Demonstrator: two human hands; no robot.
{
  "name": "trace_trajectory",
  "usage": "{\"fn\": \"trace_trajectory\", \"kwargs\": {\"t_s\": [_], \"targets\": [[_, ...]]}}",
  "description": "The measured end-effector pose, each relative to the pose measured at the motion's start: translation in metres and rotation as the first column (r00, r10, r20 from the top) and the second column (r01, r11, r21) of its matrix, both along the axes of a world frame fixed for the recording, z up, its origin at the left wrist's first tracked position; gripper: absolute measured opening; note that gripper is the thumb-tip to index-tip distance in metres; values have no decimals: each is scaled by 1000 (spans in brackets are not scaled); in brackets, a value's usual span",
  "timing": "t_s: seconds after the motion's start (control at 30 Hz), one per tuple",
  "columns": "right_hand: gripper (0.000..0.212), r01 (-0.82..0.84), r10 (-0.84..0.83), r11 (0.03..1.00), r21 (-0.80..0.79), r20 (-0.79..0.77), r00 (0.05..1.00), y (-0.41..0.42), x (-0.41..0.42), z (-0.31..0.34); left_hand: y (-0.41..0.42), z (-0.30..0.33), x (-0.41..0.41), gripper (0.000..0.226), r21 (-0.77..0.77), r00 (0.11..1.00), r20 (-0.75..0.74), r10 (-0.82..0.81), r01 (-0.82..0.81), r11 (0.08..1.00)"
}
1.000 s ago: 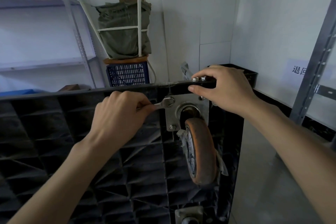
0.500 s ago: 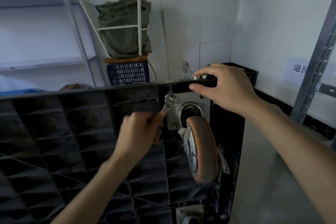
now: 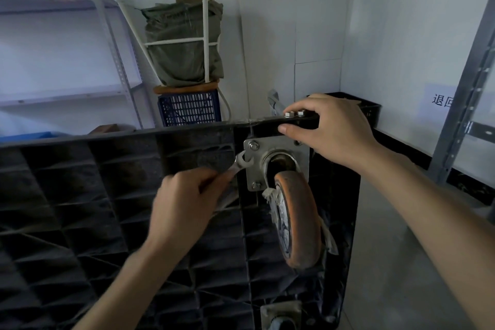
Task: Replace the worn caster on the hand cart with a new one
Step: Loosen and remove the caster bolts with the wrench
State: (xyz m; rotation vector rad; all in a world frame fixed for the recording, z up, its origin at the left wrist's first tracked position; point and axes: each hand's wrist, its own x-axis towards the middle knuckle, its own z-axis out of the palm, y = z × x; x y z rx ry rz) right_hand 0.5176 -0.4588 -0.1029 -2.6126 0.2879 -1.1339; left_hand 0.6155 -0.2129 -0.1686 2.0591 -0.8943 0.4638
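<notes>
The black ribbed hand cart [image 3: 107,195] stands on its side with its underside facing me. A worn orange caster [image 3: 300,220] hangs from a steel mounting plate [image 3: 276,147] near the cart's top right corner. My left hand [image 3: 184,203] grips a small open-end wrench [image 3: 241,162], whose jaw sits just below the plate's top-left bolt [image 3: 253,145], off the bolt. My right hand [image 3: 332,126] clasps the cart's top edge over the plate, next to two loose nuts [image 3: 294,114] lying on that edge.
A second caster [image 3: 281,313] shows at the bottom edge. Behind the cart stand a blue crate [image 3: 188,110] with a green sack [image 3: 184,43] on it and metal shelving [image 3: 112,35] at left. A grey steel upright [image 3: 466,104] rises at right beside bare concrete floor [image 3: 401,262].
My left hand swung the wrench down from the top-left bolt, then pulled its jaw off the bolt. My right hand kept its hold on the cart's edge.
</notes>
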Motion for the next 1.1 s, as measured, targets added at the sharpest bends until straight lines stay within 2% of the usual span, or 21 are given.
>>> {"fn": "trace_trajectory", "kwargs": {"t_s": [0.07, 0.13, 0.23, 0.63, 0.7, 0.8, 0.97, 1.1], "targets": [[31, 1, -1, 1000, 1, -1, 1000, 0, 0, 0, 7, 18, 3, 43, 121, 988, 137, 71, -88, 989], [32, 2, -2, 1000, -4, 0, 1000, 0, -1, 0, 7, 35, 4, 35, 197, 974, 218, 60, -104, 975], [32, -1, 1, 1000, -7, 1, 1000, -1, 0, -1, 1, 55, 8, 34, 307, 952, 304, 30, -127, 943], [26, 8, -8, 999, -34, 19, 1000, -1, 2, -2, -16, 106, 7, 56, 446, 849, 523, 78, -350, 824], [27, 15, -14, 999, -30, 23, 1000, -1, 1, -2, -16, 99, 10, 55, 437, 872, 482, 83, -321, 840], [30, 12, -11, 1000, -22, 23, 1000, 1, -1, -2, -9, 67, 12, 65, 356, 955, 279, 103, -202, 913], [32, 10, -10, 1000, -29, 22, 1000, 1, 0, -2, -19, 1, 13, 73, 74, 996, 30, 87, -89, 993], [33, 21, -20, 999, -29, 31, 999, 0, 0, -3, -40, -28, -14, 60, -207, 981, -187, -54, 14, 978]]}}
